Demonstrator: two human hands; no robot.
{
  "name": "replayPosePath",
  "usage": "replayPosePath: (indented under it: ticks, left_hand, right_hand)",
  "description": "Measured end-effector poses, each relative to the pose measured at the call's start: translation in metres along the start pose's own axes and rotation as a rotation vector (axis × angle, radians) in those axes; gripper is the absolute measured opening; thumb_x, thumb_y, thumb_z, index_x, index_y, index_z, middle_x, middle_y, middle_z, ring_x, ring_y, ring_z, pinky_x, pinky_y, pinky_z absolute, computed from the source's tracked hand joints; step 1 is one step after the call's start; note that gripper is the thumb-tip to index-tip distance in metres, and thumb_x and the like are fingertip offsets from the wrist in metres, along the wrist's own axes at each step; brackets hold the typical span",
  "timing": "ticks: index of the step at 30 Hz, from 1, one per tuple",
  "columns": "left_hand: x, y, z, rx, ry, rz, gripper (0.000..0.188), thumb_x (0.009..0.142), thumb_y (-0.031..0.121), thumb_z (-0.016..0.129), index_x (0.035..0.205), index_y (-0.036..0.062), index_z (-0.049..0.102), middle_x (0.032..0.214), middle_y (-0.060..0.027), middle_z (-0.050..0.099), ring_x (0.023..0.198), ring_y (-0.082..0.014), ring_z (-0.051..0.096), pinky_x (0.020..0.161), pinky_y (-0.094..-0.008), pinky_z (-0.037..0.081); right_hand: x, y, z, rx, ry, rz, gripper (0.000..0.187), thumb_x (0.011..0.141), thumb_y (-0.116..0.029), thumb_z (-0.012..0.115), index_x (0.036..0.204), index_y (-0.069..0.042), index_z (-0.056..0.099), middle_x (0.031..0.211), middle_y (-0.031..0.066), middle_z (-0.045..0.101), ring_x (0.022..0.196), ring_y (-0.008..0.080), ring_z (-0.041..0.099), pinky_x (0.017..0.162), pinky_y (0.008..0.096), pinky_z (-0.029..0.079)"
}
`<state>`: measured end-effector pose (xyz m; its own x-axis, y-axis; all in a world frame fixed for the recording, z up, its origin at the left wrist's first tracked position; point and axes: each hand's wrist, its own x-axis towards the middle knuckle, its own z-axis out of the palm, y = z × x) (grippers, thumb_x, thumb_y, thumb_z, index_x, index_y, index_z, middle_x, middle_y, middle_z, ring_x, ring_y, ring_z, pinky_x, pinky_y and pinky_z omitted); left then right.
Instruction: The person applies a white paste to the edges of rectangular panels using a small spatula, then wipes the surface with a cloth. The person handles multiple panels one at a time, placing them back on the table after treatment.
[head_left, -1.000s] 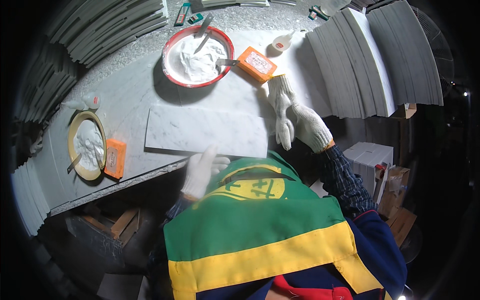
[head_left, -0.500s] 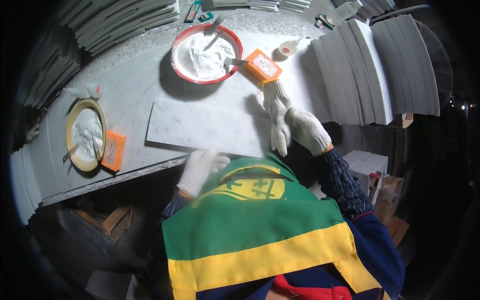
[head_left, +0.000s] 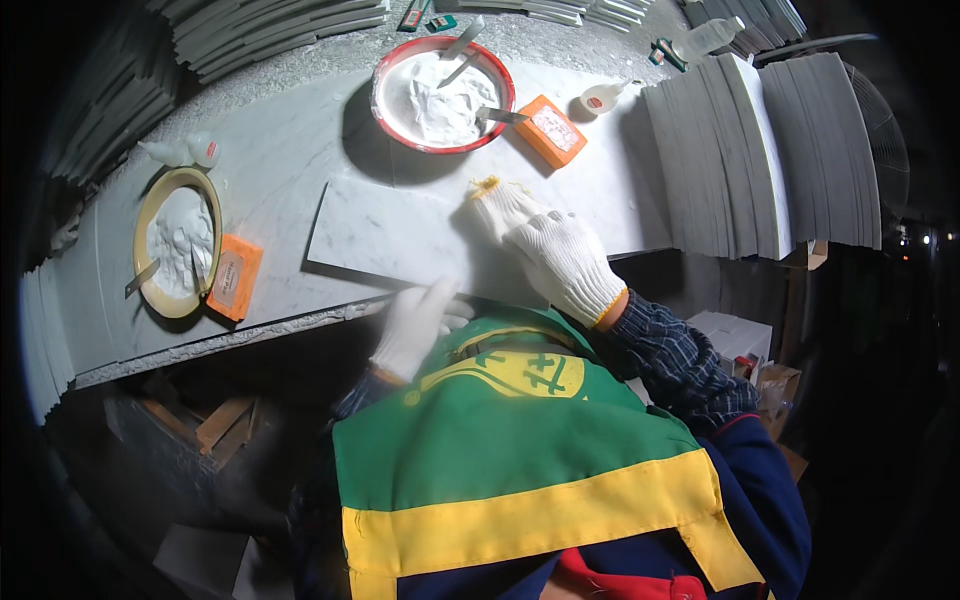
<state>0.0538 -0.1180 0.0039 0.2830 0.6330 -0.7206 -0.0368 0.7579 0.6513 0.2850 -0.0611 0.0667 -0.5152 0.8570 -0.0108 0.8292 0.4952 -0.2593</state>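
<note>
Right hand [head_left: 565, 260], in a white knit glove, had its fingers closed on a loose glove [head_left: 495, 205], also white with a yellow-trimmed cuff. The loose glove was over the right part of a pale grey-veined slab [head_left: 390, 232], cuff pointing up-left, ahead of the right hand's fingers. Left hand [head_left: 415, 325], gloved too and a bit blurred, was at the slab's near edge, fingers loosely extended over or beside it; couldn't tell whether it gripped that edge. The slab lay on a marble worktop [head_left: 255, 170], mostly ahead of the left hand and left of the right one.

Ahead of both hands, past the slab: a red-rimmed bowl [head_left: 396, 95] of white paste [head_left: 432, 115] with metal spatulas [head_left: 500, 116] in it. Just right of that bowl, straight ahead of the right hand, was an orange box [head_left: 552, 132], with a small white bottle [head_left: 602, 98] near it. Well left of the left hand: a tan bowl [head_left: 141, 225], also holding white paste and spatulas, with a second orange box [head_left: 235, 278] at its right side. A stack of slabs [head_left: 715, 160] stood right of and beyond the right hand. Nearer than both hands was a green apron [head_left: 530, 430] with yellow trim.
</note>
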Motion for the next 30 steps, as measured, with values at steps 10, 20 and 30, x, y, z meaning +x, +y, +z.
replayPosePath:
  ticks: [10, 20, 30]
  left_hand:
    - [-0.002, 0.000, 0.002, 0.026, 0.026, 0.087, 0.043, 0.106, 0.037, 0.060, 0.103, -0.0033, 0.073, 0.090, -0.0104, 0.077, 0.070, -0.0111, 0.069, 0.060, -0.0242, 0.052]
    - [-0.003, 0.001, 0.005, -0.042, 0.037, 0.053, 0.051, 0.105, 0.041, 0.061, 0.094, -0.0069, 0.074, 0.086, -0.0121, 0.077, 0.069, -0.0111, 0.069, 0.063, -0.0229, 0.052]
    - [-0.003, 0.001, 0.009, -0.081, 0.078, 0.036, 0.052, 0.105, 0.042, 0.061, 0.095, -0.0071, 0.075, 0.084, -0.0114, 0.077, 0.065, -0.0099, 0.067, 0.060, -0.0207, 0.051]
  right_hand:
    - [0.012, 0.002, 0.003, -0.321, -0.154, -0.151, 0.008, 0.087, -0.021, 0.067, 0.089, -0.022, 0.076, 0.078, 0.0009, 0.068, 0.077, 0.0208, 0.070, 0.071, 0.0382, 0.052]
    - [0.025, 0.008, 0.001, -0.128, -0.211, -0.047, 0.010, 0.088, -0.020, 0.066, 0.092, -0.017, 0.075, 0.093, 0.0065, 0.072, 0.090, 0.0243, 0.070, 0.080, 0.0409, 0.053]
    - [0.026, 0.012, 0.005, -0.096, -0.010, -0.105, 0.013, 0.084, -0.014, 0.067, 0.093, -0.015, 0.076, 0.088, 0.0101, 0.071, 0.083, 0.0286, 0.069, 0.080, 0.0423, 0.054]
